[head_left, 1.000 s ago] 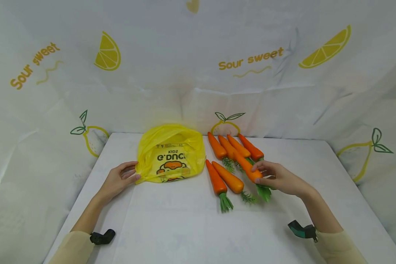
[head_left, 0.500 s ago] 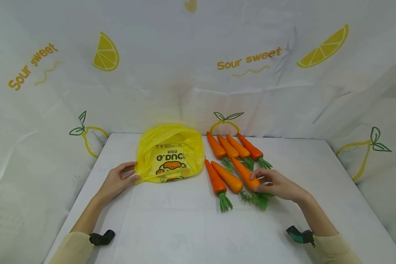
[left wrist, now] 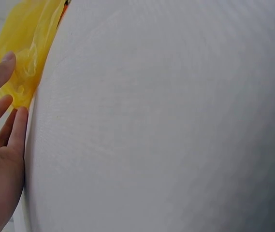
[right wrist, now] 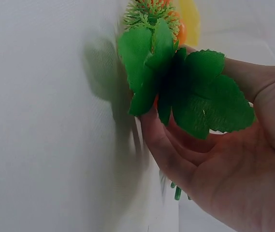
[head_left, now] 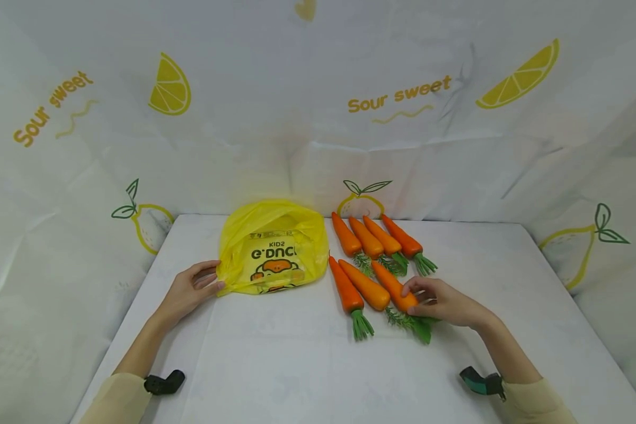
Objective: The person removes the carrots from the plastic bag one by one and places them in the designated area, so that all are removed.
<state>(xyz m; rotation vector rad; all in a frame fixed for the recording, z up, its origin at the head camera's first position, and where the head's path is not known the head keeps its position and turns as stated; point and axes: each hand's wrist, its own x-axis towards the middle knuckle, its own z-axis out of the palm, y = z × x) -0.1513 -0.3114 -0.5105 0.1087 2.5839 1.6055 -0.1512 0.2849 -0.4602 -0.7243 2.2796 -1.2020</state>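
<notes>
In the head view my right hand (head_left: 447, 301) pinches the thick end of an orange carrot (head_left: 388, 282), at the right of the front row. Broad green leaves (right wrist: 195, 92) on its top spread over the fingers in the right wrist view and hide part of the grip. Two more carrots lie beside it, a red-orange one (head_left: 347, 287) and a lighter one (head_left: 368, 287). On the left, a yellow plastic bag (head_left: 234, 235) with a duck print lies flat. My left hand (head_left: 186, 294) rests at its near left corner, fingers loosely extended, fingertips at the plastic (left wrist: 28, 58).
Several carrots form a back row, among them a red one (head_left: 403, 235) at its right end. A white cloth (head_left: 275, 365) covers the table. Behind the table's far edge rises a white backdrop (head_left: 275, 141) with lemon prints.
My right hand has brought its carrot down and toward me, from over the back row to a place beside the two front carrots. The left hand and the bag have stayed put.
</notes>
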